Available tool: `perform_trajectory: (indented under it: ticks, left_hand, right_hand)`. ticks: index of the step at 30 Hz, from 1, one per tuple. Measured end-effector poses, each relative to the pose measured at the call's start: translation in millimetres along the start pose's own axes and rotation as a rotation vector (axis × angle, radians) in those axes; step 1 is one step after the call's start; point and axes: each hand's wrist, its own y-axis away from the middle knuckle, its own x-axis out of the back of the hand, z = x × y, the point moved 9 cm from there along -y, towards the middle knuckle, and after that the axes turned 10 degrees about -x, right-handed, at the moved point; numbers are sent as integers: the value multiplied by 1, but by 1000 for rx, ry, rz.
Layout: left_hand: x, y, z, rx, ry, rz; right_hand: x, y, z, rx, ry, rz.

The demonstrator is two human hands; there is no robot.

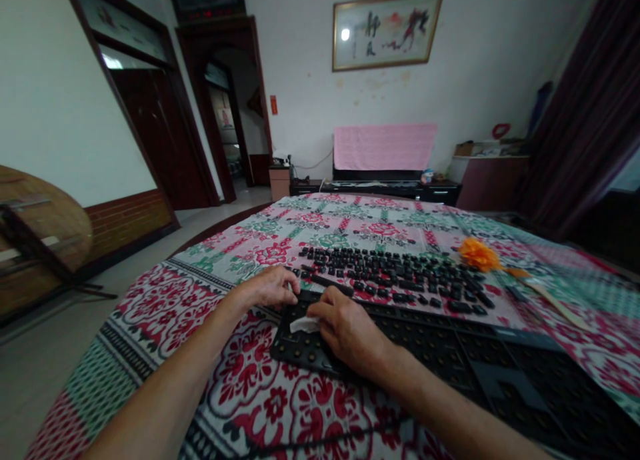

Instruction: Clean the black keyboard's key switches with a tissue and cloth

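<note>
The right hand lies fingers-down on a white wipe, pinching it against the left end of the stripped keyboard. The keyboard lies near the front of the table and runs off toward 4 o'clock. The left hand sits at 10 o'clock from the wipe, fingers curled in at the keyboard's far left corner. Whether it grips the frame or only rests there I cannot tell.

The likeliest trouble is with the loose keycaps, laid in rows on the cloth at 12 to 1 o'clock from the hands, just beyond the keyboard. A shove of the frame or a sweeping forearm could scatter them out of order or send some off the table. The wipe could snag on the bare studs and leave shreds behind. If it is damp, which the view does not show, moisture could settle in the open wells. A black cable trails at 6 o'clock below the forearms, and an elbow catching it could jerk the keyboard sideways.

Nothing contains the keycaps, which lie bare on the cloth. The keyboard's wells look empty. An orange flower lies loose at 2 o'clock, in no vase. A far box stands on a cabinet at 1 o'clock, its contents too small to tell
</note>
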Motion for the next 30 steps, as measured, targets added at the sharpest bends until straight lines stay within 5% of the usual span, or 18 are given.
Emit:
perform_trajectory:
  ticks: [12,30]
  left_hand:
    - [-5,1,8,-18,98,-49]
    - [-9,0,-2,-20,243,-56]
  right_hand:
    - [-15,-8,-9,79,178,-156]
    - [-28,-17,-48,206,209,-212]
